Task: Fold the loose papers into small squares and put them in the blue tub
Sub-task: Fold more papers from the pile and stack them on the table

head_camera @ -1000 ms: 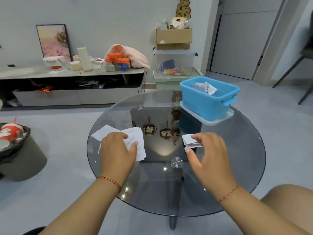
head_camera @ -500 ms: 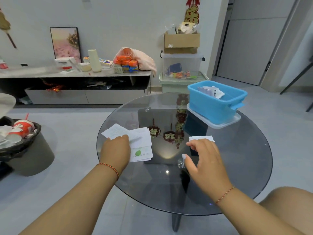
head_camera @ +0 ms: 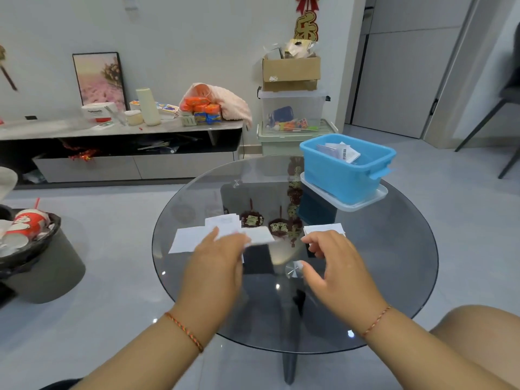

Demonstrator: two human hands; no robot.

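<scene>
Nearest us, both forearms reach in from the bottom edge, each w/ a thin red cord at the wrist. Our left hand (head_camera: 218, 266) sits over the loose papers (head_camera: 191, 239) on the round glass table (head_camera: 394, 291) and holds one sheet (head_camera: 260, 236) out toward the middle; that sheet is blurred, so we can't tell exactly how the fingers grip it. 0.5 s ago the same hand lay flat on the stack and no sheet stuck out to the right. Our right hand (head_camera: 334, 266) hovers w/ fingers loosely curled, thumb apart, nothing in it; just beyond its fingertips the folded square (head_camera: 323, 229) lies on the glass, in about the same spot as 0.5 s ago, when the hand was also close to it. Farther back on the right side of the table the blue tub (head_camera: 343, 175) stands on a clear lid (head_camera: 374, 199), w/ a few folded papers (head_camera: 337, 152) already inside, same as before. Beyond the table: a low TV bench (head_camera: 121, 128) along the wall, stacked storage boxes (head_camera: 292, 108), and a dark bin (head_camera: 42, 249) on the floor at left.
</scene>
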